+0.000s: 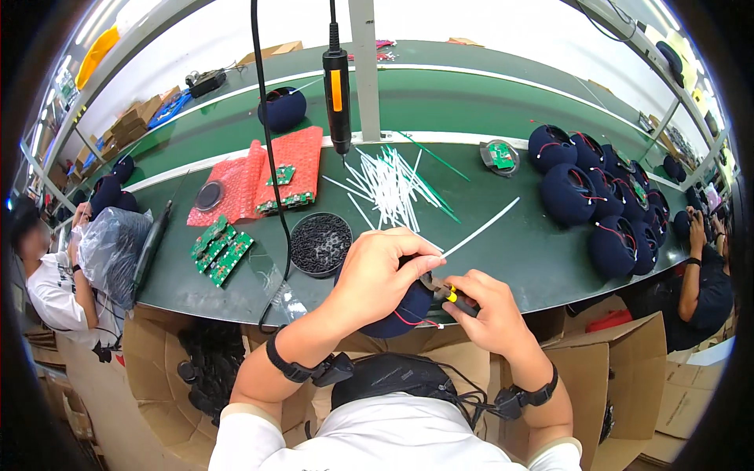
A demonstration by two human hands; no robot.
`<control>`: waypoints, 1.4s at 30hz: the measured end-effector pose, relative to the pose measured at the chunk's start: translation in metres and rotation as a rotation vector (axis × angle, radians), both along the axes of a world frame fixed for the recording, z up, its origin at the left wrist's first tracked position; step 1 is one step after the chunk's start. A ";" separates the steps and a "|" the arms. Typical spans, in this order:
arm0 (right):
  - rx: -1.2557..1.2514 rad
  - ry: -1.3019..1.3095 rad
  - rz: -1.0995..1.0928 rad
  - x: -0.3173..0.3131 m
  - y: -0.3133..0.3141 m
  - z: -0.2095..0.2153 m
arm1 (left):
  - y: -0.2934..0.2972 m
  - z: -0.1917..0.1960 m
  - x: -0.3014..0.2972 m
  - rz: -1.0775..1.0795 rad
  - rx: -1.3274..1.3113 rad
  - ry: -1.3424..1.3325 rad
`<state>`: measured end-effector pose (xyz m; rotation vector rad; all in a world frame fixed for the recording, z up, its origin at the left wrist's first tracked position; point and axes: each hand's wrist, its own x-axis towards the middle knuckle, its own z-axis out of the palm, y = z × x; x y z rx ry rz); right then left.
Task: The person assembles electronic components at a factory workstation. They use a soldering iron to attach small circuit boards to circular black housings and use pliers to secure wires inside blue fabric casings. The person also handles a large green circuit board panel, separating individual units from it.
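Hands work together: left hand [377, 271] grips the blue ball [402, 312], right hand [487, 314] pinches cutters [449, 293]. Next, probably a careful snip.

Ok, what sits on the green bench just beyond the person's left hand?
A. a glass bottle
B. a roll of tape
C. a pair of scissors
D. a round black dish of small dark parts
D: the round black dish, filled with small dark parts, lies just past the left hand on the green bench.

My left hand [377, 275] cups a rounded navy fabric-covered shell [404, 310], red wire trailing beneath. My right hand [491, 310] grips small yellow-and-black-handled pliers [452, 296] against it.
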<state>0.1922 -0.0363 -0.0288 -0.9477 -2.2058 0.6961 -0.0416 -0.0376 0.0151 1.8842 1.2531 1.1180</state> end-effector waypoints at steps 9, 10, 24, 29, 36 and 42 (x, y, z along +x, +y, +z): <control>0.050 0.040 -0.060 -0.006 0.001 -0.010 | -0.001 0.000 0.001 0.059 -0.029 0.014; 0.103 -0.025 -0.121 -0.004 0.004 -0.011 | -0.001 0.000 0.001 0.074 -0.023 0.003; 0.177 -0.146 0.210 -0.023 -0.012 0.041 | 0.090 -0.026 -0.059 0.227 -0.055 0.780; 0.063 -0.120 0.129 -0.028 -0.009 0.028 | 0.118 -0.033 -0.056 0.466 -0.256 0.866; -0.033 0.235 -0.199 0.039 0.008 0.089 | 0.056 -0.024 -0.071 0.405 0.034 0.534; 0.182 0.118 -0.499 0.026 0.165 0.082 | -0.035 -0.046 -0.049 0.299 0.155 0.276</control>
